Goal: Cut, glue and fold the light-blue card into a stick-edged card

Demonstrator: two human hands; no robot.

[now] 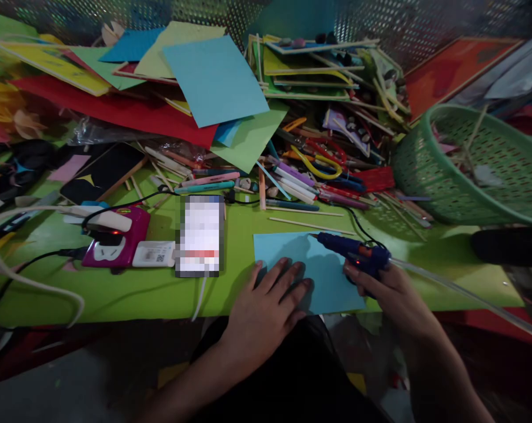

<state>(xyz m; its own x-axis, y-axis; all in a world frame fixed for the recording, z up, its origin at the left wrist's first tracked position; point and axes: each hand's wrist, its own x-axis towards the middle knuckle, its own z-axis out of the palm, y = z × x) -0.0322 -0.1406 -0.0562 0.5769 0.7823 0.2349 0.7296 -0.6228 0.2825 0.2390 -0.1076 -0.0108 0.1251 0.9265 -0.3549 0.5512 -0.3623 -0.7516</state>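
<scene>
A sheet of light blue paper point(283, 247) lies on the green table point(234, 294) at its front edge. My left hand point(274, 296) rests flat on the sheet with its fingers spread. My right hand point(391, 282) is wrapped round the handle of a dark blue hot glue gun point(367, 255), whose small red light glows. The nozzle points left over the sheet's top edge; whether it touches the paper I cannot tell. A long clear glue stick point(459, 288) sticks out of the gun's back, and a black cord runs from it.
Left of the sheet are a phone point(201, 235) and a magenta power strip point(129, 235) with plugs and cables. Thin sticks point(310, 225) lie just beyond the sheet. Pens, scissors point(318, 164) and coloured paper point(217, 79) pile up behind. A green basket point(424, 164) stands at right.
</scene>
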